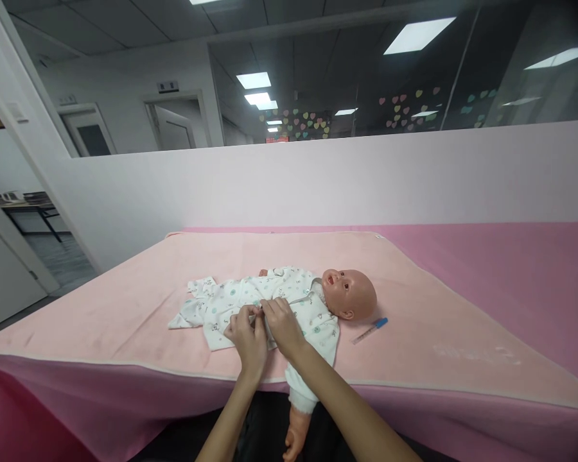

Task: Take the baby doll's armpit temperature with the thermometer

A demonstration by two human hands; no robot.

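Observation:
A baby doll (350,295) lies on its back, head to the right, dressed in a white printed baby outfit (241,292). At the middle of the outfit's front, my left hand (248,340) pinches the fabric with fingers closed. Right beside it, the fingers of my right hand (282,324) are closed on the same spot of cloth. What exactly sits between the fingertips is hidden. One doll arm (297,431) hangs over the near edge between my forearms. The trouser legs lie flat toward the left.
A thermometer with a blue cap (370,330) lies near the doll's head. Under the doll spreads a peach blanket (443,308) over a pink-covered table (510,269). A white wall (318,183) with glass above it stands behind.

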